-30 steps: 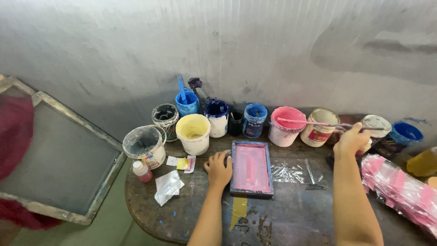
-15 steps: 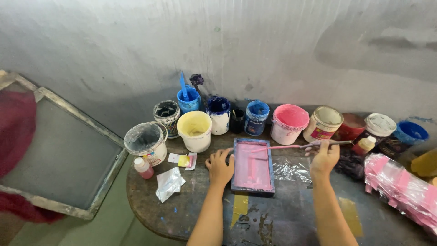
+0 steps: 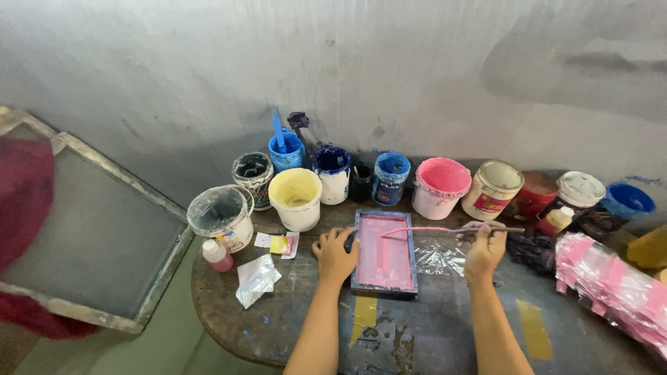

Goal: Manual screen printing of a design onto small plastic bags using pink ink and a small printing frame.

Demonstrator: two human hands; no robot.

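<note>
Our left hand (image 3: 333, 254) rests spread at nine o'clock of the pink-coated tray (image 3: 384, 253), steadying its edge. Our right hand (image 3: 484, 251), at three o'clock, pinches a pink-smeared stirring stick (image 3: 445, 230) over the tray.

A shallow rectangular blue-rimmed tray (image 3: 384, 253), coated inside with pink paint, is lying flat on the dark round table, while a long thin paint-smeared stick (image 3: 445, 231) is reaching level across its far end.
</note>
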